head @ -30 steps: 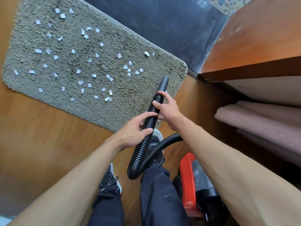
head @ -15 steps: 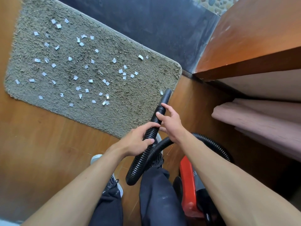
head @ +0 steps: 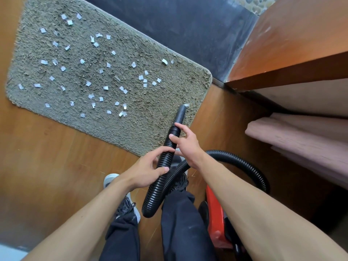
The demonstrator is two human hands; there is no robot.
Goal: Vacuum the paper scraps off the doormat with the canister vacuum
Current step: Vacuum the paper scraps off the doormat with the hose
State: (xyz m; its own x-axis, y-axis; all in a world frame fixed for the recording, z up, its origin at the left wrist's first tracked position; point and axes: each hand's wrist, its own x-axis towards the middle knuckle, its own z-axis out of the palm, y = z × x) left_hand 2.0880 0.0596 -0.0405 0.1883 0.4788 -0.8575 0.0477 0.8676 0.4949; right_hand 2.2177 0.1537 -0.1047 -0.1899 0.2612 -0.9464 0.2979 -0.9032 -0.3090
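A shaggy grey-green doormat lies on the wooden floor, strewn with several small white paper scraps. Both hands hold the black ribbed vacuum hose. My right hand grips it just behind the smooth nozzle. Further back along the hose, my left hand is closed around it. The nozzle tip hovers over the mat's near right corner, touching one scrap. The red and black canister vacuum sits by my right leg, partly hidden by my right arm.
A dark stone threshold borders the mat's far side. On the right stands a wooden shelf unit with pink folded cloth beneath. The hose loops on the floor beside the canister. My shoes stand just short of the mat.
The nozzle has drawn back toward the mat's near right corner, and a scrap now lies at its tip. The hose loop on the right floor has come into view. Both hands keep their grip.
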